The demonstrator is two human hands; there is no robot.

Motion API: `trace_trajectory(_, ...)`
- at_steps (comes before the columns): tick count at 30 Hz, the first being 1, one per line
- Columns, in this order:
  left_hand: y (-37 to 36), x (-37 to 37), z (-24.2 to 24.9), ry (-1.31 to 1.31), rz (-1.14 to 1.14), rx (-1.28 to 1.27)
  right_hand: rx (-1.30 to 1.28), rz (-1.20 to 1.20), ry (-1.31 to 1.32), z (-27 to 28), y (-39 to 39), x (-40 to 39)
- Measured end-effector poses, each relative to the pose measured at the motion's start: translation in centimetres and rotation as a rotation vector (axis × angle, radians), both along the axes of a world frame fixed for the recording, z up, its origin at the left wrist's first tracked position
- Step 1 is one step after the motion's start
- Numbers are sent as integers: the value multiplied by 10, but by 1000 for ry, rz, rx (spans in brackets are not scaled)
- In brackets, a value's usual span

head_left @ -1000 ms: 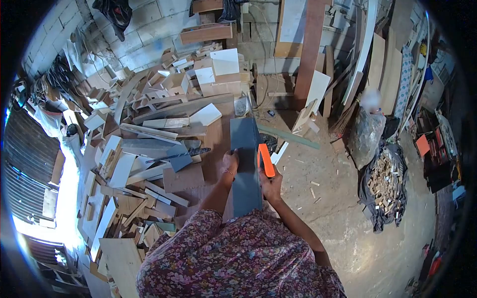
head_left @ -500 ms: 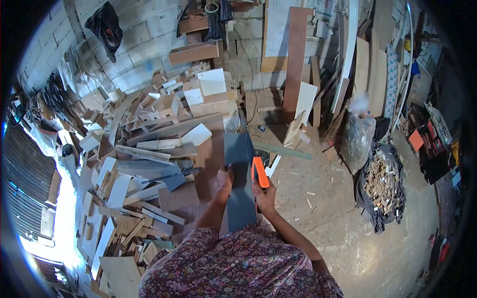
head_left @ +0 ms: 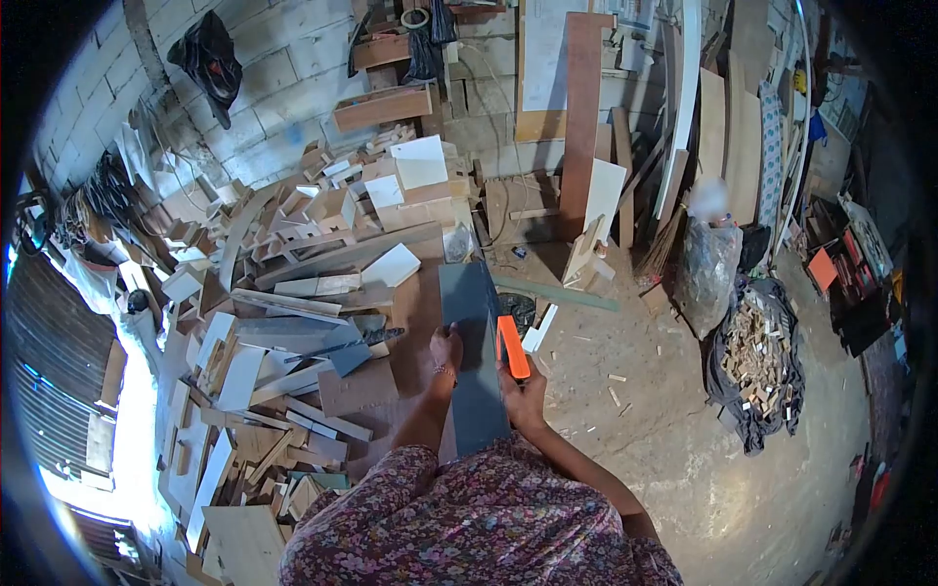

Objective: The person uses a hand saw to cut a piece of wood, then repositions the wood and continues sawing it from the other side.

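A long dark grey board [head_left: 471,337] runs lengthwise in front of my body, its near end against my floral top. My left hand [head_left: 446,354] is closed on the board's left edge, with the thumb on top and a bracelet at the wrist. On the other side, my right hand [head_left: 524,398] is closed around an orange tool [head_left: 513,348] held close along the board's right edge. The bright orange part sticks out ahead of the fingers; the palm hides the rest, and I cannot tell its exact kind.
Wood offcuts [head_left: 293,283] lie heaped on the left, a blue-handled-looking dark grey piece [head_left: 349,358] among them. Tall planks [head_left: 583,127] lean against the block wall. Right, on the concrete floor [head_left: 645,430], lie a clear plastic bag [head_left: 707,269] and a dark sack of wood scraps [head_left: 757,361].
The orange tool and my right hand have shifted slightly toward me along the board's edge. My left hand keeps its place on the board, and the camera view has moved a little.
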State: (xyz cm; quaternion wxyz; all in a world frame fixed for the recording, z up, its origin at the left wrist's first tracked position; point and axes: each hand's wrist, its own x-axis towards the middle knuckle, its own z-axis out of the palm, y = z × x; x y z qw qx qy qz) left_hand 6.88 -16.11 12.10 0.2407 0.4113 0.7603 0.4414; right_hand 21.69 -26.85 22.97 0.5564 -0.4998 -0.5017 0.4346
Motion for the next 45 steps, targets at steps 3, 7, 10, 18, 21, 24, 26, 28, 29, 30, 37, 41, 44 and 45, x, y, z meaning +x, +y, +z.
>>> trace_trajectory(3, -4, 12, 9, -31, 10, 4, -59, -5, 17, -5, -2, 2)
trace_trajectory(7, 0, 11, 4, 40, -16, -62, 3, -16, -8, 0, -4, 1)
trace_trajectory(10, 1, 9, -7, -13, -18, -59, -13, -19, -41, 3, -9, 3)
trace_trajectory(18, -15, -12, -32, 123, -67, -36, -50, 14, -57, -3, -18, 10)
trace_trajectory(21, -13, -11, -23, 98, -69, -135, -142, 3, 6, -2, -19, 9)
trace_trajectory(24, -14, -3, -8, -55, -29, -165, -34, -39, 31, 1, -15, 11)
trace_trajectory(26, -7, -6, -27, 43, 7, -117, 85, -55, -26, 0, -14, 10)
trace_trajectory(28, -8, -5, -21, 34, -26, -211, -127, 6, 75, 8, -18, 12)
trace_trajectory(29, -8, -4, -19, 36, -25, -212, -127, 6, 77, 7, -18, 11)
trace_trajectory(30, -8, -3, -18, 41, -34, -252, -141, 9, 71, 5, -18, 11)
trace_trajectory(37, -18, -1, -9, 17, -14, -112, -180, 17, 120, 1, -24, 10)
trace_trajectory(41, -18, -1, -6, 116, 40, -165, -110, 22, 112, -6, -23, 12)
trace_trajectory(44, -18, -1, -4, 97, 26, -312, -92, 11, 74, -1, -29, 17)
trace_trajectory(45, -18, -1, -8, 139, 24, -307, -77, 8, 77, -2, -33, 19)
